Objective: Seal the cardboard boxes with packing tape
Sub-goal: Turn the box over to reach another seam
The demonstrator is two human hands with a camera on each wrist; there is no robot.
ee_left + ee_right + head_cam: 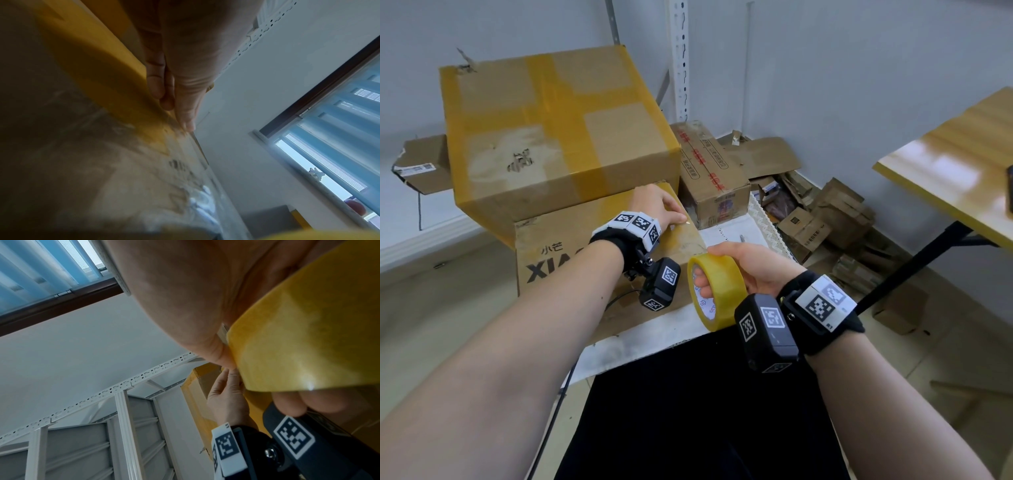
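Grey-walled room with pale floor. Large taped box [558,137], the landmark, stands on a white-covered table [654,339]. Behind it rises a white slotted shelf upright [681,58]; to its right lie a printed carton [714,178] and loose cardboard scraps [835,219], with a yellow-topped table [945,164] farther right. In front of it, touching, sits the lower box [599,250] being sealed. The left hand [655,205], fingers straight, presses flat on that box's top near its right edge. The right hand [739,263] grips the yellowish tape roll [717,291] before the lower box, fingers through the core. Only the wrist views show a window [329,134] with blinds; the right wrist view shows grey shelving [123,443].
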